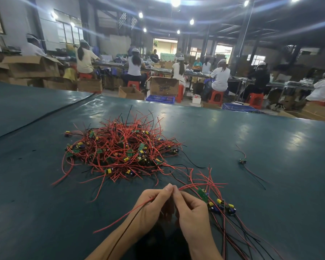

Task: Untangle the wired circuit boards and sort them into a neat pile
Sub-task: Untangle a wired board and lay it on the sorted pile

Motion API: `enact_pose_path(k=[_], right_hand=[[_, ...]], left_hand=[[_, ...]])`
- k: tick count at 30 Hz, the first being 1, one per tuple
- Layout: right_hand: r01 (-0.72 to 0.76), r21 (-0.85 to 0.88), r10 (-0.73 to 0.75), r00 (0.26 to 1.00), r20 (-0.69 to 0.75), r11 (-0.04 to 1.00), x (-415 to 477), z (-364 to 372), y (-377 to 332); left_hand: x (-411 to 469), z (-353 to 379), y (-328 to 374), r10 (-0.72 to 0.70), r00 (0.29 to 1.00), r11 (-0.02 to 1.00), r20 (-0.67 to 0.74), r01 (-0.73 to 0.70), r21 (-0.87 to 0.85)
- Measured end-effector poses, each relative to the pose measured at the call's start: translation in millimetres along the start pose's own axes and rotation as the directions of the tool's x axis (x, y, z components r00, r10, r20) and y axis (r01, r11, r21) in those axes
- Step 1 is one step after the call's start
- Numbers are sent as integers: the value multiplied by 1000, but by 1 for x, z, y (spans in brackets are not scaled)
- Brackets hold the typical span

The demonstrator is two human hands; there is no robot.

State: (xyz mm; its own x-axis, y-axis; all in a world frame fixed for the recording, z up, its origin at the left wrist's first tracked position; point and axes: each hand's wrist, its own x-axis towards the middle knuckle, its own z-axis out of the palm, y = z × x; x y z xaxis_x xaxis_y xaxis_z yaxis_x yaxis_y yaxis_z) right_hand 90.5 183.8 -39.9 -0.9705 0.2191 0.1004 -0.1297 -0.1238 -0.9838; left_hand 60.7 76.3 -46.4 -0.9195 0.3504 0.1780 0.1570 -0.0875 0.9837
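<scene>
Here's a broad worktop (pixel 251 128) under a dark teal sheet, glossy enough to throw back the ceiling lights (pixel 175 0), with a raised seam (pixel 45 115) cutting diagonally across its far left corner. Beyond the far edge it's a busy factory hall: workers (pixel 220 77) in pale caps sit with their backs to us on red stools (pixel 215 97) at long benches, with cardboard boxes (pixel 164 86) and blue crates (pixel 160 98) on the floor between. In the middle of the worktop sits the tangled heap (pixel 120 151), a dense mound of red leads with a few black ones, small green boards and yellow and blue components poking through, and loose ends fanning out all round. Well apart, toward the right edge, one single board (pixel 242 161) lies alone with its leads trailing. At the near edge, the left hand (pixel 152 205) and right hand (pixel 191 209) meet fingertip to fingertip, both pinching a red wire (pixel 188 186) between thumb and forefinger. That wire runs right toward a small cluster of boards (pixel 219 204) just beside the right hand, their red and black leads sweeping toward the near right corner. A red lead and a black lead (pixel 120 235) run from the left hand toward the near edge.
</scene>
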Motion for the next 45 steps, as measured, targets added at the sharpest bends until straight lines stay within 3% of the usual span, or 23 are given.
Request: enact_pose_path(k=[5,11,14,17,20,25,30,35,40,45], right_hand=[[-12,-51,11,1000,-21,999,-2,-2,-2],[-81,25,83,989,-126,996,3,-4,2],[-94,168,133,962,-237,981,11,-17,-2],[-28,316,141,930,-341,948,21,-36,-10],[3,348,137,915,-378,937,25,-43,-10],[-40,301,146,930,-339,953,22,-35,-3],[-154,101,163,982,-92,983,8,-6,8],[-149,55,157,972,-173,987,8,-8,5],[-81,366,213,917,-338,927,23,-45,-14],[-5,408,168,915,-366,913,24,-48,-13]], left_hand=[[0,0,-4,51,998,995,41,-54,82],[-2,2,-4,118,992,975,53,-126,185],[-6,3,-1,218,975,929,47,-222,297],[-8,4,4,260,965,919,45,-261,297],[-9,2,5,259,965,926,36,-259,273],[-4,-2,-1,213,976,958,-53,-198,207],[-3,0,-6,157,987,971,8,-156,181],[-5,0,-4,148,988,952,53,-157,263],[-8,-1,5,164,982,941,98,-185,285],[-4,-1,11,122,992,979,19,-124,163]])
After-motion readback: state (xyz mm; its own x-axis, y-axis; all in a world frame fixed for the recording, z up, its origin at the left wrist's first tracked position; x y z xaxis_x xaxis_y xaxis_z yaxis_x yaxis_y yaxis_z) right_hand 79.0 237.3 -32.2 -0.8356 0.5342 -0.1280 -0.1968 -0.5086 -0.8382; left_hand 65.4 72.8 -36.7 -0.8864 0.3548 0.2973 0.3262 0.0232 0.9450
